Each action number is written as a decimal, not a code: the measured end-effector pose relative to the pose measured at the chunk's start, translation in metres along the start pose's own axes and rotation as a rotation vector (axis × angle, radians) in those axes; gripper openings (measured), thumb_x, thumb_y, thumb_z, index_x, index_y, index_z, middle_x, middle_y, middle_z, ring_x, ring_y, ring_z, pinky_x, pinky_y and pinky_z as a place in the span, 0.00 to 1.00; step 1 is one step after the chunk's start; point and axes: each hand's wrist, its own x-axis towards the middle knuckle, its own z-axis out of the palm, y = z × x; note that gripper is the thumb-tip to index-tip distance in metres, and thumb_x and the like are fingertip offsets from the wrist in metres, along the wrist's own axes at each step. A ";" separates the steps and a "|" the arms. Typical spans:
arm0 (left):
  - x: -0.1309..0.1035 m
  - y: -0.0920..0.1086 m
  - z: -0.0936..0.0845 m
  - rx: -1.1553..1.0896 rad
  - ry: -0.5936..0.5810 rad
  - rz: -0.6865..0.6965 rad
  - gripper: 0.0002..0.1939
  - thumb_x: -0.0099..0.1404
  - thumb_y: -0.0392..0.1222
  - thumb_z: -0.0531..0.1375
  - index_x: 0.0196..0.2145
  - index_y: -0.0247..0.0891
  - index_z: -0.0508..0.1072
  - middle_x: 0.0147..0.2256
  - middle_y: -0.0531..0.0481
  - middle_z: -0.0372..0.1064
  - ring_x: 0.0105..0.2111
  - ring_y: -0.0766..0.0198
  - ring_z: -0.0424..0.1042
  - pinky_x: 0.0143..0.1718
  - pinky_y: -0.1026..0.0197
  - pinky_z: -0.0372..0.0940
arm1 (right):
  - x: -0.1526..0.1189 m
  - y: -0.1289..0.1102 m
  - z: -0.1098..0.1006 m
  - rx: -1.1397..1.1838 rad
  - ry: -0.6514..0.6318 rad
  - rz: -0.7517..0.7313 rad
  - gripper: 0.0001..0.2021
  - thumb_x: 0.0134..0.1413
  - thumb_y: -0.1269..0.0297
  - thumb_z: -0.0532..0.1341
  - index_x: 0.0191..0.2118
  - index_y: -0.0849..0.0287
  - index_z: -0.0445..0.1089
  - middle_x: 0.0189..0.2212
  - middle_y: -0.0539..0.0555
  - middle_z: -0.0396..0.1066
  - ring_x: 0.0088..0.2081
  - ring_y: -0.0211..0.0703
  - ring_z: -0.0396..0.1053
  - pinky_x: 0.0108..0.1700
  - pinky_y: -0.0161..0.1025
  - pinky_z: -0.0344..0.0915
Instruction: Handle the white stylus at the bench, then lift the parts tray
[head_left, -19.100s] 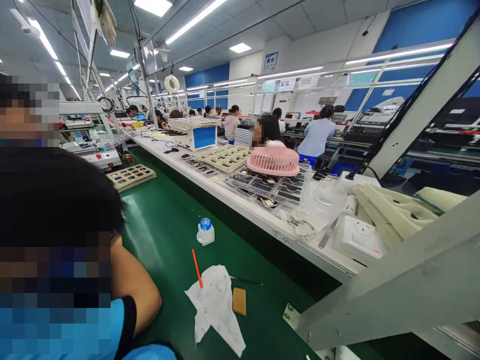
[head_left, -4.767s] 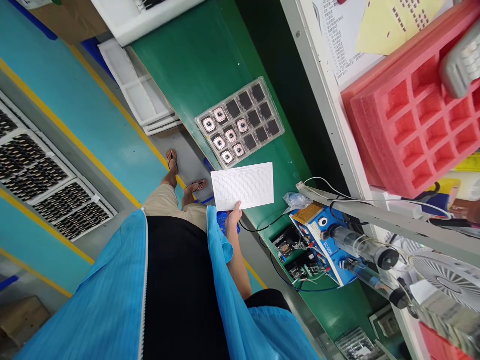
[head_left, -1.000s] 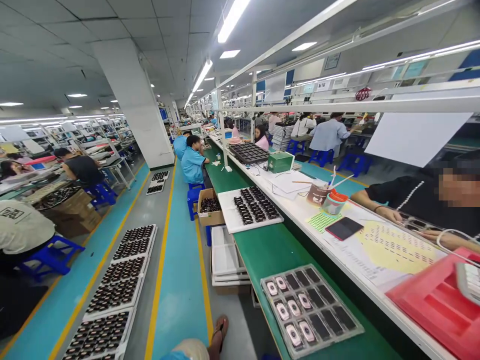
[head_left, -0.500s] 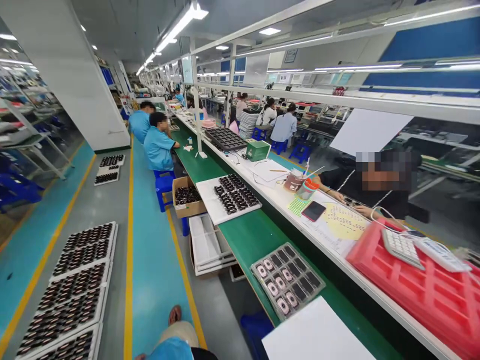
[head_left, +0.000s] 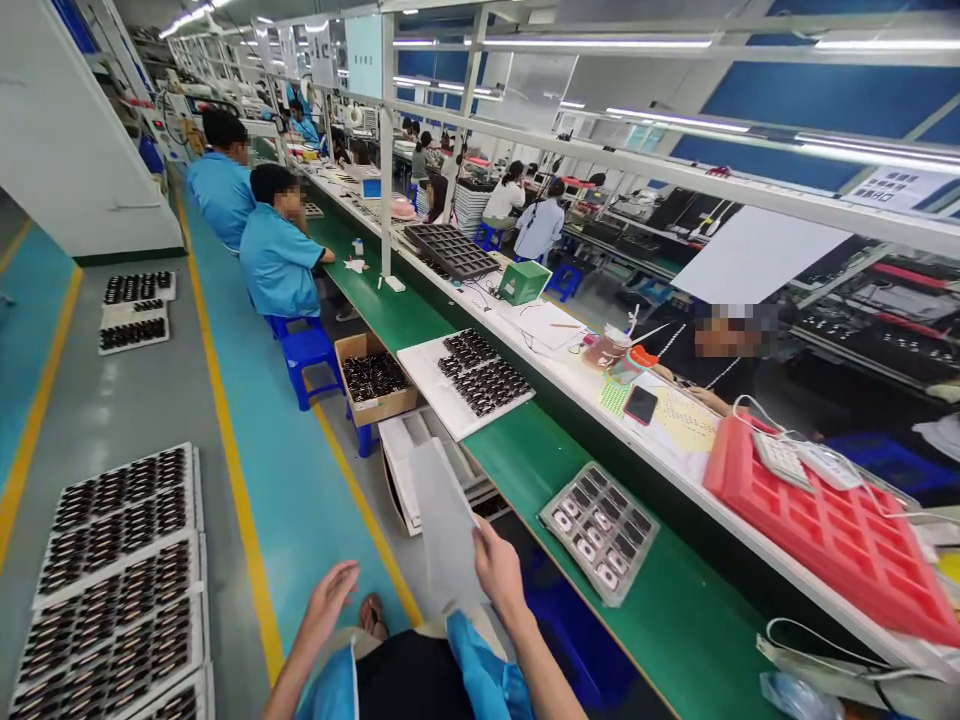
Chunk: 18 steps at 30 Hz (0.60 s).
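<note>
Right hand: my right hand (head_left: 496,572) sits at about 6 o'clock, low in view, fingers pinched on the bottom edge of a sheet of paper (head_left: 446,525), thumb on the near face.
Sheet of paper: it stands up from my grip and leans toward 12 o'clock, seen nearly edge-on and greyish; its top end overlaps the stack of white trays (head_left: 420,465) on the floor beyond.
Left hand: my left hand (head_left: 330,598) is at 7 o'clock, fingers spread wide and loose, holding nothing, apart from the sheet.
Nearest on the belt: at 3 o'clock from my right hand, a clear blister tray (head_left: 600,517) lies on the green conveyor belt (head_left: 660,620), some pockets filled with round-faced parts, others dark.
Further along the belt: toward 12 o'clock a white board with dark parts (head_left: 466,380), and just beside it a cardboard box (head_left: 373,378) of dark pieces.
Shelf: at 3 o'clock, a red foam tray (head_left: 832,540) with a calculator (head_left: 784,460) on its top edge.
Floor: at 9 o'clock, trays of dark parts (head_left: 112,560) in rows.
Co-workers: two people in blue smocks (head_left: 274,262) sit at 11 o'clock.
</note>
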 end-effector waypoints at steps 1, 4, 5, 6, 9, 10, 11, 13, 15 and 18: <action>0.003 0.019 0.006 -0.030 -0.062 0.046 0.46 0.42 0.81 0.70 0.47 0.42 0.78 0.52 0.38 0.76 0.52 0.40 0.75 0.50 0.48 0.71 | 0.010 -0.025 0.023 -0.117 -0.094 -0.069 0.24 0.68 0.57 0.50 0.59 0.53 0.77 0.43 0.60 0.80 0.46 0.60 0.79 0.49 0.47 0.71; 0.014 0.063 0.027 -0.185 -0.067 0.112 0.52 0.48 0.73 0.73 0.62 0.42 0.67 0.64 0.36 0.65 0.63 0.41 0.67 0.52 0.51 0.71 | 0.024 -0.084 0.090 -0.328 -0.295 -0.288 0.24 0.66 0.70 0.51 0.61 0.52 0.74 0.45 0.58 0.80 0.45 0.56 0.79 0.45 0.42 0.70; 0.020 0.072 0.030 -0.240 -0.026 0.117 0.54 0.50 0.72 0.72 0.65 0.43 0.63 0.65 0.36 0.63 0.64 0.42 0.65 0.53 0.51 0.71 | 0.025 -0.098 0.111 -0.339 -0.333 -0.355 0.23 0.66 0.71 0.53 0.60 0.51 0.75 0.47 0.56 0.79 0.46 0.53 0.79 0.44 0.40 0.70; 0.027 0.077 0.031 -0.280 0.031 0.122 0.54 0.51 0.72 0.72 0.65 0.42 0.61 0.66 0.35 0.62 0.65 0.41 0.64 0.54 0.50 0.71 | 0.027 -0.109 0.131 -0.331 -0.364 -0.411 0.22 0.66 0.73 0.53 0.59 0.51 0.75 0.50 0.55 0.78 0.47 0.51 0.78 0.44 0.38 0.70; 0.051 0.083 0.017 -0.276 0.186 0.184 0.46 0.54 0.73 0.70 0.57 0.37 0.67 0.60 0.35 0.68 0.62 0.41 0.67 0.60 0.50 0.68 | 0.037 -0.134 0.177 -0.255 -0.395 -0.472 0.19 0.68 0.74 0.54 0.56 0.54 0.75 0.54 0.52 0.77 0.50 0.47 0.77 0.48 0.36 0.71; 0.060 0.085 0.009 -0.257 0.208 0.209 0.42 0.56 0.72 0.69 0.55 0.37 0.69 0.58 0.36 0.70 0.61 0.42 0.68 0.61 0.51 0.67 | 0.043 -0.141 0.189 -0.220 -0.399 -0.476 0.18 0.68 0.74 0.55 0.56 0.54 0.75 0.54 0.51 0.77 0.51 0.47 0.77 0.50 0.36 0.71; 0.070 0.088 0.000 -0.245 0.215 0.226 0.39 0.58 0.71 0.69 0.53 0.37 0.70 0.57 0.37 0.71 0.61 0.43 0.69 0.61 0.52 0.67 | 0.052 -0.147 0.199 -0.182 -0.404 -0.484 0.18 0.69 0.74 0.55 0.57 0.54 0.75 0.55 0.50 0.76 0.52 0.47 0.76 0.52 0.37 0.71; 0.092 0.100 -0.017 -0.267 0.229 0.219 0.34 0.61 0.67 0.68 0.53 0.38 0.71 0.56 0.39 0.72 0.59 0.45 0.71 0.60 0.52 0.69 | 0.074 -0.160 0.217 -0.105 -0.422 -0.517 0.19 0.69 0.73 0.56 0.59 0.52 0.74 0.57 0.49 0.75 0.54 0.47 0.75 0.55 0.38 0.71; 0.119 0.119 -0.031 -0.349 0.294 0.146 0.28 0.64 0.60 0.67 0.53 0.38 0.71 0.57 0.39 0.71 0.59 0.44 0.71 0.60 0.50 0.70 | 0.103 -0.172 0.235 -0.055 -0.418 -0.556 0.20 0.68 0.73 0.57 0.61 0.53 0.73 0.58 0.51 0.75 0.57 0.48 0.74 0.60 0.41 0.69; 0.169 0.158 -0.049 -0.452 0.441 0.066 0.22 0.69 0.51 0.63 0.55 0.38 0.69 0.61 0.38 0.68 0.64 0.45 0.66 0.66 0.48 0.66 | 0.153 -0.193 0.265 -0.028 -0.357 -0.627 0.23 0.65 0.71 0.61 0.64 0.58 0.71 0.62 0.57 0.71 0.64 0.54 0.67 0.67 0.49 0.64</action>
